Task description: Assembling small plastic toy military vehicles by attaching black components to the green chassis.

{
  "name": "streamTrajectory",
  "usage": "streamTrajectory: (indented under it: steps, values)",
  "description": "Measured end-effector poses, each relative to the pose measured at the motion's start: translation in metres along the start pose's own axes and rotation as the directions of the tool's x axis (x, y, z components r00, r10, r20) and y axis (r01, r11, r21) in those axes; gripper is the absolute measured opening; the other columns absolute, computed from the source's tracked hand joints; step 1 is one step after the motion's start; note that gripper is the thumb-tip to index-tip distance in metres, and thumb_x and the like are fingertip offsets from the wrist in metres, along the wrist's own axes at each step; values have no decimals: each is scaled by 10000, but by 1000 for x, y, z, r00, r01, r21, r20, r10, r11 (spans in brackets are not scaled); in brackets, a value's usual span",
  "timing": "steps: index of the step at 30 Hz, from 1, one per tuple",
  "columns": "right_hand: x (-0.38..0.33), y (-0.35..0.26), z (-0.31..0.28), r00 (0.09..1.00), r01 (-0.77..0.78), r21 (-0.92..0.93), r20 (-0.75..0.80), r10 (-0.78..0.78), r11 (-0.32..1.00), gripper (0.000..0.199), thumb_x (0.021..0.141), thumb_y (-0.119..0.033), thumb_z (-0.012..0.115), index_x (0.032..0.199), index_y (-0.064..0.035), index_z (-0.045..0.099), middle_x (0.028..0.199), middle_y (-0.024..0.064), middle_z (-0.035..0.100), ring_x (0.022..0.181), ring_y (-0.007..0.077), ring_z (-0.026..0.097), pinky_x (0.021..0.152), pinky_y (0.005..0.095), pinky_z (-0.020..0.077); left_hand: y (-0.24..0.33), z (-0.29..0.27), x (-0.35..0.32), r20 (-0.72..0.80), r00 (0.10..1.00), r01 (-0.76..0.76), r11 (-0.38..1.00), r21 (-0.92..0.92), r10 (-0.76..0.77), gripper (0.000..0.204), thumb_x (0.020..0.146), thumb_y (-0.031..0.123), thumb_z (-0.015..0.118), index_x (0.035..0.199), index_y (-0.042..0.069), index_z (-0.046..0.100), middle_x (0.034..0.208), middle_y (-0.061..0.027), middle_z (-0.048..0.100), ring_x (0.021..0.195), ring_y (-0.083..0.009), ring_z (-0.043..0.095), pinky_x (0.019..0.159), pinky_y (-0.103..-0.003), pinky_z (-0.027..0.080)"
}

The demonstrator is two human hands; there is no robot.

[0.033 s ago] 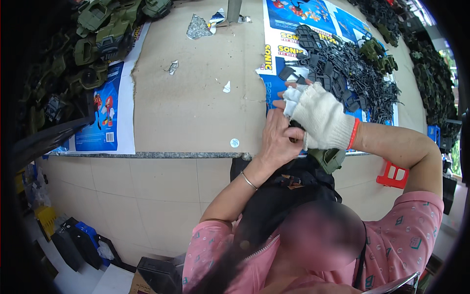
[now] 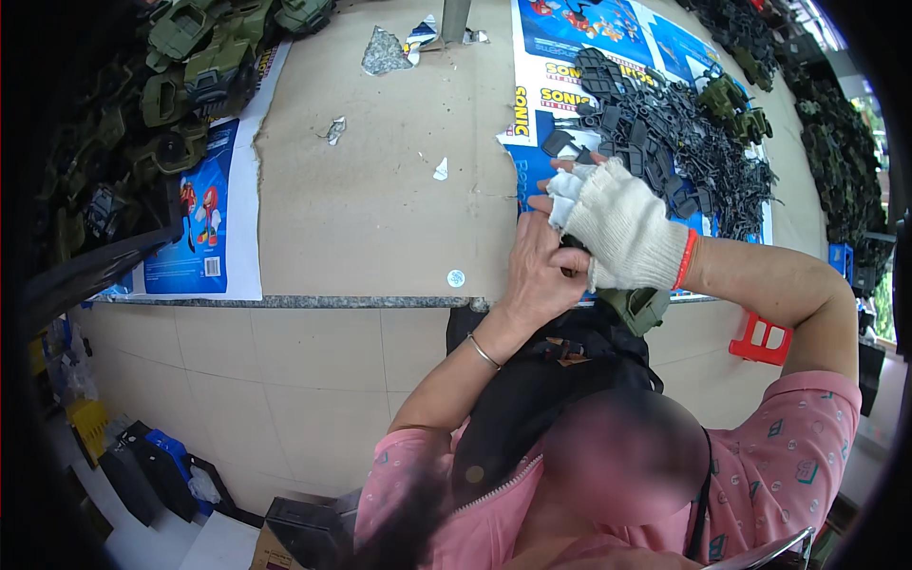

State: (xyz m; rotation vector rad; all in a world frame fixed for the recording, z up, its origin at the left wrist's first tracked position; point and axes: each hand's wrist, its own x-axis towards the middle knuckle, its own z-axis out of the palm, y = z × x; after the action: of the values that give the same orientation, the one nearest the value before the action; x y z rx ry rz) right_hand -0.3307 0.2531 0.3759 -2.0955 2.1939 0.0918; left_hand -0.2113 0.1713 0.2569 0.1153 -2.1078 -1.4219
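Note:
My bare left hand (image 2: 543, 268), with a bangle at the wrist, is closed with thumb and fingers bent against a small dark part (image 2: 576, 243). What that part is stays mostly hidden between the hands. My right hand (image 2: 627, 226) wears a white knitted glove with bare fingertips and a red band at the cuff. Its fingers curl over a green plastic toy vehicle (image 2: 638, 310), whose end shows below the glove at the table's near edge. The two hands touch.
Loose black plastic parts (image 2: 655, 142) lie heaped beyond my right hand, on printed blue sheets. A few green toy vehicles (image 2: 731, 103) sit beside them. More green vehicles (image 2: 204, 71) are piled at far left. A metal post (image 2: 455, 21) rises at the back. A red stool (image 2: 762, 339) stands right.

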Motion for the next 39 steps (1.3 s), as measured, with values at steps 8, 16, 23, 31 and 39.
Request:
streamTrajectory:
  steps: [8,16,23,31,39]
  values:
    - [13,7,15,974,-149,10,-174,149,989,463,939,-413,622,1222,-50,669,1108,174,681,1072,379,652,944,493,492,-22,16,7,-203,971,-110,991,75,123,522,647,103,888,1055,62,563,1090,-151,596,1073,-380,570,922,-481,461]
    - [-3,13,12,879,-238,29,-418,228,971,716,985,-578,532,1482,-64,496,1396,256,571,1339,455,506,1135,498,392,-19,2,4,-253,964,-57,994,89,78,587,634,123,927,1121,33,611,1198,-165,641,1130,-349,604,985,-449,480]
    - [-113,9,25,634,-280,676,-403,660,681,983,698,-307,944,1506,-97,423,1365,207,591,1274,356,581,1080,415,462,18,-19,90,-338,941,-3,1000,-22,-5,698,705,202,942,1216,-43,534,1194,-178,612,1127,-273,613,919,-376,537]
    - [-78,177,-15,222,-583,659,-433,873,475,613,826,-361,789,1333,-68,607,1243,218,683,1158,417,651,1006,465,504,12,42,187,-116,971,-202,976,77,210,735,798,248,864,1379,1,488,1431,-197,365,1345,-347,433,1053,-461,462]
    - [-229,347,20,189,-875,290,-534,824,388,594,861,-337,777,1378,-101,606,1233,234,676,1138,394,654,959,449,515,5,163,269,295,950,-117,992,37,101,433,866,260,797,1200,13,675,1143,-148,651,1149,-274,628,975,-390,545]
